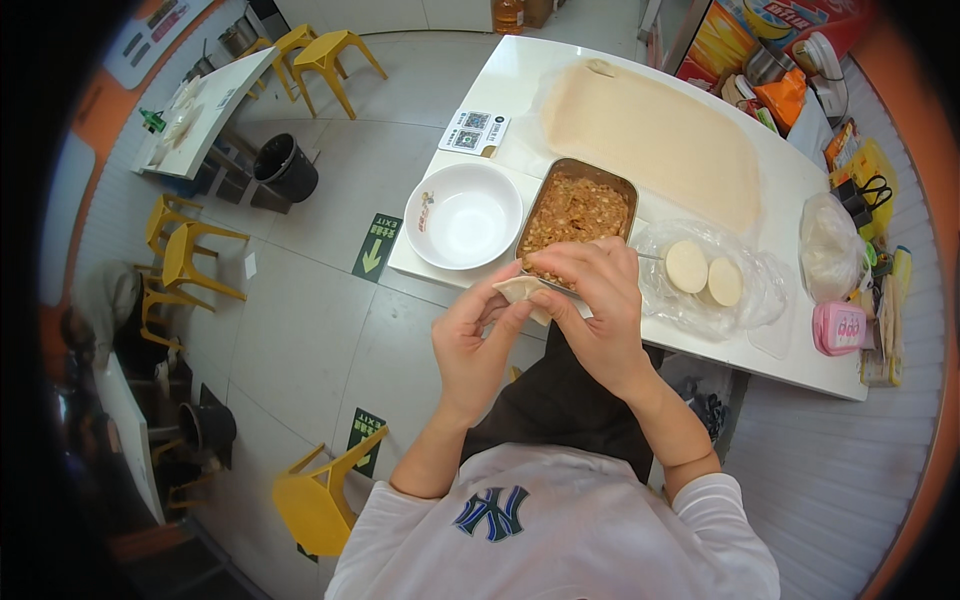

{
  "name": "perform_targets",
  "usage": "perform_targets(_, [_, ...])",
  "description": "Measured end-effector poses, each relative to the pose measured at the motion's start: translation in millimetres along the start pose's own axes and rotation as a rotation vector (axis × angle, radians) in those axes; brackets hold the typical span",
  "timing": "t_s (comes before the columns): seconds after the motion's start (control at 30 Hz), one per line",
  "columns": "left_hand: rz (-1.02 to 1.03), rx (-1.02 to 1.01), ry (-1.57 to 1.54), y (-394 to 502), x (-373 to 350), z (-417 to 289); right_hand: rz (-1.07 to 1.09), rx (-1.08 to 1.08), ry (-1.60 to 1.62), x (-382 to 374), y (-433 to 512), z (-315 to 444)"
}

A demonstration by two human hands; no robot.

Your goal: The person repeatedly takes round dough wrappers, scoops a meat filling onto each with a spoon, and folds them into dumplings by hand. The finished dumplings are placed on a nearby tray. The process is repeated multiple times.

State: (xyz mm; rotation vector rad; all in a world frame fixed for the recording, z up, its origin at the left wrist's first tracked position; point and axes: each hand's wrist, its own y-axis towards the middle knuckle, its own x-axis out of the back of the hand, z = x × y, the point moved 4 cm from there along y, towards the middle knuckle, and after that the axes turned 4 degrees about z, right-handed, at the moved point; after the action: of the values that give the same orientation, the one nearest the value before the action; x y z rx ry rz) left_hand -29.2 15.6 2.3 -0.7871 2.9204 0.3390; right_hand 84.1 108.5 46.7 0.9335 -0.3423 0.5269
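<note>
A small folded dough wrapper (519, 288) is pinched between both hands, in front of the table's near edge. My left hand (474, 330) grips its left side with thumb and fingers. My right hand (600, 315) presses its right side between thumb and fingertips. Just beyond the hands stands a rectangular metal tray (636, 196) of minced filling (577, 210), its near end partly covered by my fingers. Right of it, two stacks of round dough wrappers (685, 266) lie on a clear plastic bag (757, 300). A thin utensil handle (649, 256) shows beside my right hand.
A white bowl (463, 217) sits left of the tray. One dumpling (600, 68) lies at the far end of a cloth-covered board (652, 135). A pink case (838, 328) and bags line the right edge. A yellow stool (319, 499) stands on the floor at left.
</note>
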Motion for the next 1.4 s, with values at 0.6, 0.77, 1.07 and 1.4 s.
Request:
perform_targets(0.6, [0.028, -0.170, 0.316, 1, -4, -10, 0.036, 0.087, -0.118, -3, 4, 4])
perform_targets(0.77, [0.031, -0.180, 0.326, 0, -4, -12, 0.055, 0.130, -0.120, -6, 3, 4])
perform_targets(1.07, [0.042, -0.163, 0.384, -2, -3, -16, 0.093, 0.152, -0.110, -8, 3, 9])
perform_targets(1.4, [0.019, -0.165, 0.395, -3, -3, -16, 0.070, 0.162, -0.102, -14, 2, 8])
